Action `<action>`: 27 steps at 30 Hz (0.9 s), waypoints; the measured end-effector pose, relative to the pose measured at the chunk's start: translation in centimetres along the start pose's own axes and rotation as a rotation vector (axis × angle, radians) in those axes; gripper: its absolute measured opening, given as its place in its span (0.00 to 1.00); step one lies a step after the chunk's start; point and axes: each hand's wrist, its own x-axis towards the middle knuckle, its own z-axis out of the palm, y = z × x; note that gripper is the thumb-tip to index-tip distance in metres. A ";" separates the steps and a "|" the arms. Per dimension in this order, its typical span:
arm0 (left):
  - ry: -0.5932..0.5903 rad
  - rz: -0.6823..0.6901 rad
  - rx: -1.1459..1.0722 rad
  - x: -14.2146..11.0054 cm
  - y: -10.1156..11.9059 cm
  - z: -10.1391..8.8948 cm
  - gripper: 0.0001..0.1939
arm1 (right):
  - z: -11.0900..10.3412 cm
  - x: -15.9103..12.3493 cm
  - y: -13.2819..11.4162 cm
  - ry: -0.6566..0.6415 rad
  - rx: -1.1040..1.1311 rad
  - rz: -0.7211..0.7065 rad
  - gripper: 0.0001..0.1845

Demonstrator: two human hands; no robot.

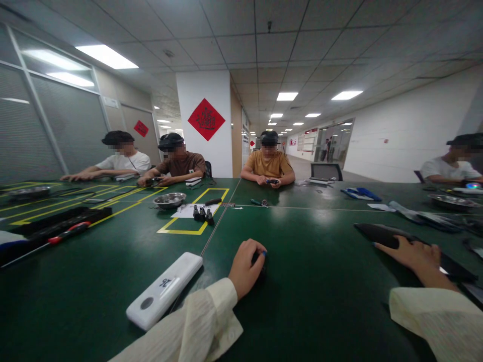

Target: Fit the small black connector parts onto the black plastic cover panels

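My left hand [247, 266] is closed around a small dark object, mostly hidden by the fingers, low over the green table. Beside my left forearm lies a white oblong box [166, 289] with a handwritten number and a grey round spot. On the right, my right hand [415, 256] grips a flat black pouch-like thing [373, 234]. Its fingers lie over the top and the thumb runs along the near edge. Past my left hand, several short black cylinders [204, 215] stand by a white sheet [181, 211] inside a yellow tape outline.
A metal bowl [169, 200] stands beyond the box. At left are a black tray [56, 226] and a red-handled screwdriver [70, 232]. Blue-handled gear [360, 194], plastic bags [422, 217] and another metal bowl [455, 202] lie at right. Several people sit around the table.
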 end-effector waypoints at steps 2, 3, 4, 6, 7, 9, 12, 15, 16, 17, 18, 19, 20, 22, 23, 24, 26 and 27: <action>0.013 0.009 0.002 0.0 -0.1 0.1 0.06 | 0.0 0.0 0.0 0.011 0.004 -0.001 0.40; 0.014 0.009 0.003 0.0 -0.2 0.1 0.06 | 0.0 0.0 0.0 0.014 0.008 -0.003 0.40; 0.012 0.006 0.004 0.0 -0.1 0.1 0.06 | 0.0 0.0 0.0 0.016 0.012 -0.007 0.40; 0.001 -0.001 0.004 0.0 -0.1 0.0 0.06 | 0.2 0.1 0.1 0.028 0.023 -0.018 0.40; -0.005 -0.003 0.003 0.0 0.0 0.0 0.06 | 0.3 0.2 0.1 0.041 0.027 -0.022 0.40; -0.010 -0.004 0.001 0.0 0.2 -0.1 0.06 | 0.6 0.4 0.2 0.078 0.034 -0.023 0.40; -0.008 -0.005 -0.002 0.0 0.3 -0.2 0.06 | 1.1 0.8 0.4 0.110 0.039 -0.024 0.40; -0.019 -0.007 0.000 0.0 0.4 -0.3 0.06 | 1.2 1.0 0.4 0.104 0.046 -0.028 0.40; -0.023 -0.008 0.001 0.0 0.4 -0.3 0.06 | 1.2 1.0 0.4 0.104 0.047 -0.030 0.39; -0.028 -0.008 0.001 0.0 0.4 -0.3 0.07 | 1.1 0.9 0.4 0.107 0.047 -0.030 0.39; -0.031 -0.009 0.001 0.0 0.4 -0.3 0.07 | 0.9 0.8 0.4 0.107 0.045 -0.025 0.38; -0.034 -0.011 0.002 0.0 0.4 -0.3 0.07 | 0.8 0.7 0.3 0.105 0.041 -0.017 0.37; -0.037 -0.011 0.003 -0.1 0.4 -0.3 0.07 | 0.7 0.6 0.3 0.103 0.035 -0.006 0.36; -0.043 -0.010 0.006 -0.1 0.4 -0.3 0.07 | 0.6 0.5 0.3 0.111 0.021 0.012 0.35; -0.046 -0.009 0.009 -0.1 0.5 -0.3 0.07 | 0.6 0.4 0.3 0.122 0.012 0.011 0.35; -0.047 -0.010 0.011 -0.1 0.5 -0.3 0.07 | 0.6 0.4 0.3 0.136 0.003 0.005 0.34; -0.045 -0.008 0.013 -0.1 0.6 -0.4 0.07 | 0.7 0.3 0.4 0.176 -0.005 -0.029 0.34; -0.041 -0.005 0.014 0.0 0.6 -0.4 0.07 | 0.7 0.2 0.4 0.199 -0.005 -0.051 0.34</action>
